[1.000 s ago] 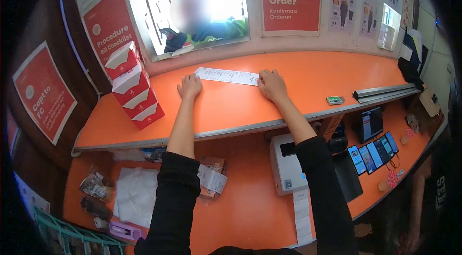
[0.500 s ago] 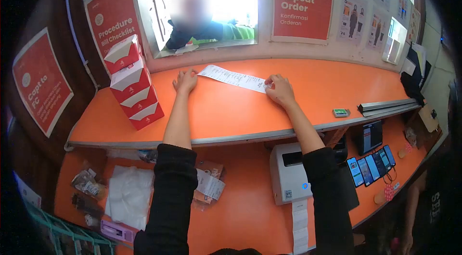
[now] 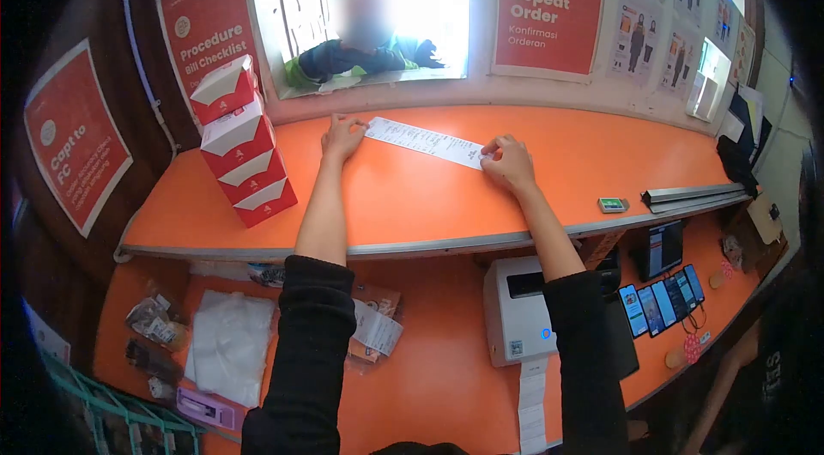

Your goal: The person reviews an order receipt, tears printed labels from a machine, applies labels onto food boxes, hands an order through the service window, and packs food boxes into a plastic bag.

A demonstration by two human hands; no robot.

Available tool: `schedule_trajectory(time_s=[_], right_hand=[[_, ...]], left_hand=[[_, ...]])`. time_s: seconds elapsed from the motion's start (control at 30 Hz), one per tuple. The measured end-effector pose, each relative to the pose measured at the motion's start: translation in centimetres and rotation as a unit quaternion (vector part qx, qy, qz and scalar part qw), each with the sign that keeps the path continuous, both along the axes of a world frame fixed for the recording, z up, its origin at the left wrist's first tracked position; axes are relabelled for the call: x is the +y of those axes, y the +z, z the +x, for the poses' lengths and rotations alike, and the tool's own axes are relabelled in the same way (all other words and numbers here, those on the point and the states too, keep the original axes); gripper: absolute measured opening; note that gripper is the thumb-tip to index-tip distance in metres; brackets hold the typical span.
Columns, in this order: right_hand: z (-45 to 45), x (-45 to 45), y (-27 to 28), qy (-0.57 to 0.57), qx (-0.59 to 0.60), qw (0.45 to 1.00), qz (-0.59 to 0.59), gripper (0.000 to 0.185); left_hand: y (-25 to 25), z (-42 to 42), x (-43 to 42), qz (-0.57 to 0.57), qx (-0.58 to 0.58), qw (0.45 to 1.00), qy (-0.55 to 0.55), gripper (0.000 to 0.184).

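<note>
Orange table (image 3: 421, 206) up top, and just shy of the middle at 12 o'clock there's a long white receipt (image 3: 425, 142) lying on it, slanting from about 11 down towards 2 (reading the whole view as a clock face). Print on it is too small for me to make out.

Right hand (image 3: 507, 165) sits at 2 o'clock, thumb and finger pinched on the receipt's near end, so that grip has the paper. Left hand (image 3: 344, 138) is at about 10:30 with its fingertips right by the far end. Honestly can't tell if that grip is pinching the paper or just resting beside it. Both arms are in black sleeves (image 3: 300, 352).

Stack of red and white boxes (image 3: 243, 146) at 9:30, left of the left hand. Out at 3 o'clock you've got a little green box (image 3: 612, 205), then some metal strips (image 3: 693, 197) near the edge.

Lower level: whitish printer (image 3: 506, 313) around 4:30 with a paper strip (image 3: 532, 412) hanging out of it, row of phones (image 3: 661, 300) at 4, clear-white plastic bags (image 3: 230, 343) near 8, brown packet (image 3: 384, 298) with a slip on it about 6:30.

Someone's leaning at the window at 11, dark sleeve (image 3: 339, 62) on the sill. Red "Repeat Order" poster (image 3: 549, 13) at 1.
</note>
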State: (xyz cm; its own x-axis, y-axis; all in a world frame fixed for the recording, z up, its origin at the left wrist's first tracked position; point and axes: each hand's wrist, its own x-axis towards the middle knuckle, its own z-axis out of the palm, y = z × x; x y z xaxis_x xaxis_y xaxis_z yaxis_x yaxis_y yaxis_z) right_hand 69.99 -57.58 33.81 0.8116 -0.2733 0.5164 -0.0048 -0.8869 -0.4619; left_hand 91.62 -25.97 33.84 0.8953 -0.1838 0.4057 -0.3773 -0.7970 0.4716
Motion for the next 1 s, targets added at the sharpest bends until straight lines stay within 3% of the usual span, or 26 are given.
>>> schedule_trajectory(time_s=[0.47, 1.0], right_hand=[[-1.3, -0.2, 0.4, -0.062, 0.033, 0.997, 0.018, 0.046], [-1.4, -2.3, 0.1, -0.039, 0.069, 0.995, 0.054, 0.055]], left_hand=[[0.8, -0.1, -1.1, 0.046, 0.098, 0.994, 0.012, 0.046], [0.4, 0.8, -0.8, 0.045, 0.078, 0.996, 0.004, 0.046]])
